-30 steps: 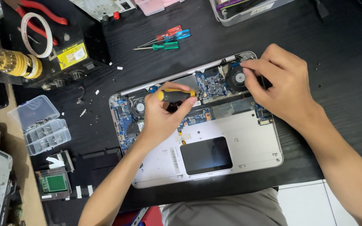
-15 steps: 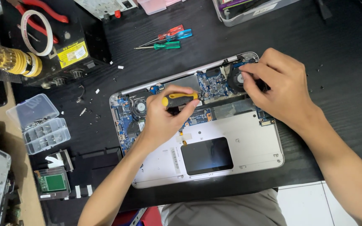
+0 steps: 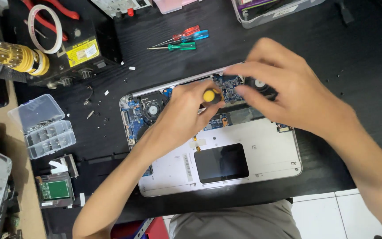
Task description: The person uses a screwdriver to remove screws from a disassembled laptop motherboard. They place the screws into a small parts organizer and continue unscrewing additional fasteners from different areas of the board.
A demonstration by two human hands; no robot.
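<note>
- Head view: a left hand (image 3: 186, 113) is wrapped around a screwdriver (image 3: 210, 95) with a yellow-and-black handle, fingers closed tight on it, the tool standing nearly upright over the circuit board (image 3: 226, 86) of an opened laptop (image 3: 244, 150).
- The right hand (image 3: 284, 88) reaches across the far right corner of the laptop, fingers curled down and close together; it covers most of a black fan (image 3: 261, 84), and whether the fingertips pinch anything cannot be told.
- The laptop lies open-bellied near the front edge of a black mat (image 3: 332, 53), its dark touchpad underside (image 3: 221, 163) toward the person; a second fan (image 3: 152, 108) sits exposed at the left, just beside the left wrist.
- Three small screwdrivers (image 3: 182, 39), red, blue and green, lie together on the mat beyond the laptop, well apart from both hands.
- At the left edge, a clear parts box (image 3: 45, 126) stands open, with a small green-faced module (image 3: 57, 189) nearer the person.
- Further back on the left, a roll of tape (image 3: 45, 22) rests on a black device (image 3: 80, 48), beside a yellow bit holder (image 3: 21, 57).
- Loose small bits speckle the mat between the box and the laptop.
</note>
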